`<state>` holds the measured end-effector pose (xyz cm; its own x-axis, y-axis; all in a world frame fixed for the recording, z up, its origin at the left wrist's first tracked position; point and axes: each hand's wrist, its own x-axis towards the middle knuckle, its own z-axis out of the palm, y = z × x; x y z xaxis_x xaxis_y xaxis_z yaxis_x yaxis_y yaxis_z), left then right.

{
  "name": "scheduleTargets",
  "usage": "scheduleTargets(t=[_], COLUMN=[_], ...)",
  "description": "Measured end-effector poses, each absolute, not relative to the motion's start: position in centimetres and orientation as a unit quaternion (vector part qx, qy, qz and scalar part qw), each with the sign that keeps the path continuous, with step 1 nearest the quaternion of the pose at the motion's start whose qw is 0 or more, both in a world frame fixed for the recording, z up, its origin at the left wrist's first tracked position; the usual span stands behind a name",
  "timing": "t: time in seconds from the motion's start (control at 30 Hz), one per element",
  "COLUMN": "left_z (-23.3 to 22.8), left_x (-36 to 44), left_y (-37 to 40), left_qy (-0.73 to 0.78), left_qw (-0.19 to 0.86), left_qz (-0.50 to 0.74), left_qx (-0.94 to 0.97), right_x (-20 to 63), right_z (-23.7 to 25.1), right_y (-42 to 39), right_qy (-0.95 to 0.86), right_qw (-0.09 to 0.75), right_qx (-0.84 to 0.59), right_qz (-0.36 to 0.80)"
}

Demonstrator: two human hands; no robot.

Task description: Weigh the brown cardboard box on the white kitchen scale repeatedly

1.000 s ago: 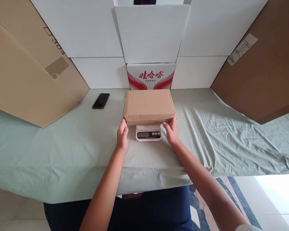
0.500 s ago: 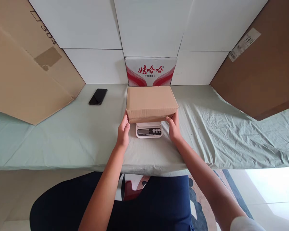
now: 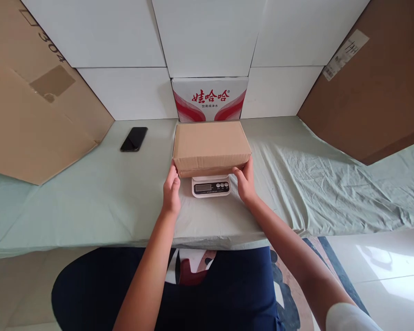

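A plain brown cardboard box (image 3: 210, 140) sits over a small white kitchen scale (image 3: 211, 187), covering most of it. Whether the box rests fully on the scale's platform is hidden. The scale's front panel, with a grey display and several round buttons, shows below the box's near edge. My left hand (image 3: 171, 189) grips the box's near left corner, fingers along its side and thumb toward me. At the near right corner my right hand (image 3: 244, 181) holds the box, thumb on the front face and fingers around the side.
A black phone (image 3: 134, 139) lies on the green cloth (image 3: 124, 193) to the left. Behind the box stands a white-and-red carton (image 3: 210, 99) against white panels (image 3: 207, 37). Large cardboard sheets flank the table, one left (image 3: 37, 124) and one right (image 3: 376, 96).
The view has shifted and tilted slightly, so the scene sits a little further left. Both hands keep their hold on the box, which stays over the scale.
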<state>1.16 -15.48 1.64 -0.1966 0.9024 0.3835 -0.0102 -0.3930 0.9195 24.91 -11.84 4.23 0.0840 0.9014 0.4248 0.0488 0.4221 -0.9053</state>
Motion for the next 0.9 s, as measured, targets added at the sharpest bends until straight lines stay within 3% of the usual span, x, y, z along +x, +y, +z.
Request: scheduleTargets(t=[0.37,0.57,0.73,0.8,0.9], left_z=[2.1,3.0,3.4,3.5,3.4], left_x=[1.2,0.7,0.7,0.9,1.2], left_y=[-15.6,-15.8,-15.9,-15.9,-15.9], left_qy=[0.423,0.424,0.451,0.447,0.436], left_qw=[0.349,0.246,0.258,0.269,0.283], left_qz=[0.639,0.728,0.735,0.733,0.727], left_qx=[0.54,0.479,0.435,0.436,0.448], right_x=[24.8,26.7,29.0,29.9,31.4], right_z=[4.4,4.7,5.9,5.3,3.6], right_y=[-12.1,-10.9,-17.7,-22.8,-29.3], right_qy=[-0.573,-0.542,-0.547,-0.595,-0.661], right_qw=[0.608,0.656,0.691,0.643,0.485], right_qx=[-0.417,-0.42,-0.392,-0.368,-0.426], right_qz=[0.358,0.314,0.265,0.312,0.384])
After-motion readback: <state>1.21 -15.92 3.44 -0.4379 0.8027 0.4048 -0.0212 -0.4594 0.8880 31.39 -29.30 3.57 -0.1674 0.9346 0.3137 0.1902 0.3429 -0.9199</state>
